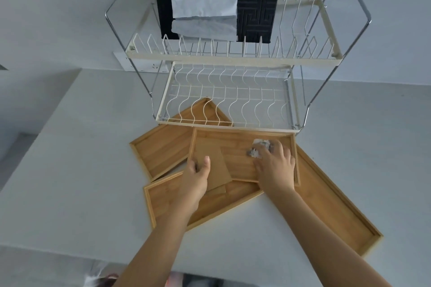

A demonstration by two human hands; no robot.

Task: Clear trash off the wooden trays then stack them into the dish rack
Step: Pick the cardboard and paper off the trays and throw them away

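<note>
the job looks barely begun: four wooden trays lie overlapping at the counter's [70, 170] near edge, none in the dish rack [228, 100], which stands at the back by the wall. the top tray [235, 144] carries a cardboard piece [215, 161] and crumpled wrapper [258, 147]. the left hand [198, 171] pinches the cardboard's left edge between thumb and fingers. the right hand [276, 165] lies palm down, fingers curled on the wrapper; a firm grip cannot be told.

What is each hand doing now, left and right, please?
Left hand: fingers closed on the cardboard piece.
Right hand: fingers curled over the crumpled wrapper; firm grip cannot be told.
</note>
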